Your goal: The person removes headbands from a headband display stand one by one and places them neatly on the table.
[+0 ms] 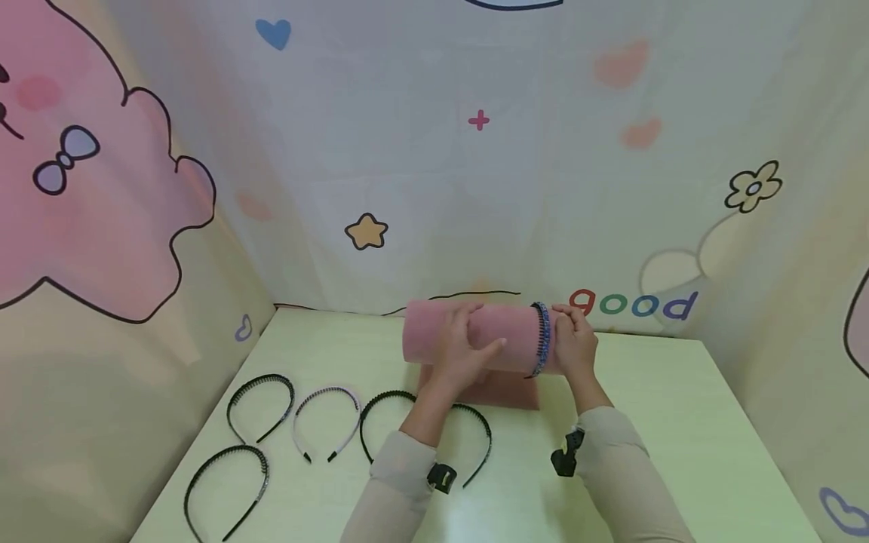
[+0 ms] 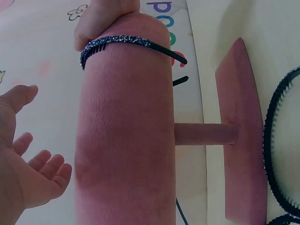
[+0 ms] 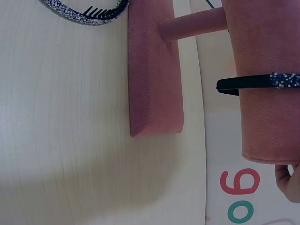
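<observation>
A pink padded headband stand [image 1: 502, 339] stands towards the back of the table, its horizontal roll joined by a short post to a wedge-shaped base [image 3: 157, 84]. Round the roll, near its right end, sits a blue glittery headband [image 1: 544, 339] with black teeth and bare black tips. My right hand [image 1: 575, 341] grips that end of the roll with curled fingers, just beside the headband. My left hand [image 1: 463, 353] is at the roll's left half, fingers spread and thumb out; the left wrist view shows this hand [image 2: 33, 164] apart from the roll, holding nothing.
Several other headbands lie on the table's left and middle: a dark one [image 1: 261, 378] at the back left, another [image 1: 227, 450] in front of it, a lavender one [image 1: 357, 411], and dark ones [image 1: 486, 430] partly behind my left arm. A printed cloth [image 1: 434, 151] hangs behind the table.
</observation>
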Tool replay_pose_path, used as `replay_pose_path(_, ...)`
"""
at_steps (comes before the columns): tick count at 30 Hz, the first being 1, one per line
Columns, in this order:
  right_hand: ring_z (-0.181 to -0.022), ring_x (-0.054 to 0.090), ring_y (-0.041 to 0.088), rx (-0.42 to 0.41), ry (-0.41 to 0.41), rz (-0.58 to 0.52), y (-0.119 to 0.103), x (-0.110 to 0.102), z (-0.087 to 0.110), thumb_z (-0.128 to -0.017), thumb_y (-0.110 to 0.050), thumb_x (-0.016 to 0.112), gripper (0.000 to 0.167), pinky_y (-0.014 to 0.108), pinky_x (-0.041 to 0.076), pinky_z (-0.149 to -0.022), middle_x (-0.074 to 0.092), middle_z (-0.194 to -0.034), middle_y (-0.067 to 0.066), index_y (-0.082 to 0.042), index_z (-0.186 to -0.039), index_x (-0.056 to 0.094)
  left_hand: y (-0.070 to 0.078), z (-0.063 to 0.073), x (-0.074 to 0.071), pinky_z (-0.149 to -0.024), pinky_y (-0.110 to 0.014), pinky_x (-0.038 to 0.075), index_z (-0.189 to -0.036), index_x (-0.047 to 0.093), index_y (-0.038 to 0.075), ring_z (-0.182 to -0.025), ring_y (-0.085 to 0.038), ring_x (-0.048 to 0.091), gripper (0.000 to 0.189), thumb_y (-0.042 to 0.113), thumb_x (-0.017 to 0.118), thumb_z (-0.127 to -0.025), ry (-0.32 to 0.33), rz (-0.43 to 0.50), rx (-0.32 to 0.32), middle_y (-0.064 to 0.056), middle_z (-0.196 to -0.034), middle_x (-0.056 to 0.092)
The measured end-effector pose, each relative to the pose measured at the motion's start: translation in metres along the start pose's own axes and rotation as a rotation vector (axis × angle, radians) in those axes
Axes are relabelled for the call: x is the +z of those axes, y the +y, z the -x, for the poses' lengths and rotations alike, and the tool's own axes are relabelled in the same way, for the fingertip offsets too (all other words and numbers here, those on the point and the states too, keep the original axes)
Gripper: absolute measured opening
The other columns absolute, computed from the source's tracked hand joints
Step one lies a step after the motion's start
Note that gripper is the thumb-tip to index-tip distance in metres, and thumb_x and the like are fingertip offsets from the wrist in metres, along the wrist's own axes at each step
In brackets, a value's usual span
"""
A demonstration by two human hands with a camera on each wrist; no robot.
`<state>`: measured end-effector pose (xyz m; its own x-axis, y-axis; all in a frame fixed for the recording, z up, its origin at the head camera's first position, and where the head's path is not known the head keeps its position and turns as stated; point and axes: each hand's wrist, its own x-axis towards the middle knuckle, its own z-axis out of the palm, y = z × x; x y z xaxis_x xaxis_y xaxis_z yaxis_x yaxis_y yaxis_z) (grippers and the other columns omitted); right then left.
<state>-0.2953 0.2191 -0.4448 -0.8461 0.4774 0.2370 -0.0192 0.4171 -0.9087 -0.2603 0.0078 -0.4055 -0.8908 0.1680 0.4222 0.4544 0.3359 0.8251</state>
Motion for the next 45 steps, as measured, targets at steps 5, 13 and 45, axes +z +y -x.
replay_pose_path(5, -0.103, 0.055, 0.028, 0.003, 0.01, 0.003, 0.001, -0.001, -0.002, -0.092, -0.031, 0.038, 0.035, 0.047, 0.04, -0.085, 0.061, -0.117, 0.008, -0.016, -0.108, 0.064, 0.001, -0.008, 0.011, -0.094, -0.038, 0.04, -0.132, 0.048, 0.01, -0.117, -0.021, 0.044, 0.062, 0.027, 0.075, -0.079, -0.04, -0.048, 0.016, -0.006, -0.132, 0.043)
replay_pose_path(13, -0.091, 0.055, 0.026, 0.013, 0.016, -0.016, 0.0, 0.001, -0.004, -0.091, -0.03, 0.04, 0.033, 0.043, 0.041, -0.077, 0.062, -0.113, 0.007, -0.018, -0.107, 0.065, 0.005, -0.027, 0.019, -0.093, -0.035, 0.04, -0.133, 0.048, 0.012, -0.116, -0.017, 0.044, 0.065, 0.03, 0.077, -0.077, -0.14, -0.128, 0.11, -0.004, -0.13, 0.045)
replay_pose_path(45, -0.079, 0.054, 0.027, -0.008, 0.008, 0.025, 0.002, -0.002, -0.001, -0.092, -0.031, 0.037, 0.035, 0.039, 0.042, -0.066, 0.063, -0.109, 0.011, -0.017, -0.111, 0.064, 0.009, -0.069, 0.049, -0.107, -0.04, 0.016, -0.149, 0.017, 0.03, -0.133, -0.017, 0.025, 0.104, 0.062, 0.071, -0.066, -0.638, -0.68, 0.121, 0.004, -0.147, 0.03)
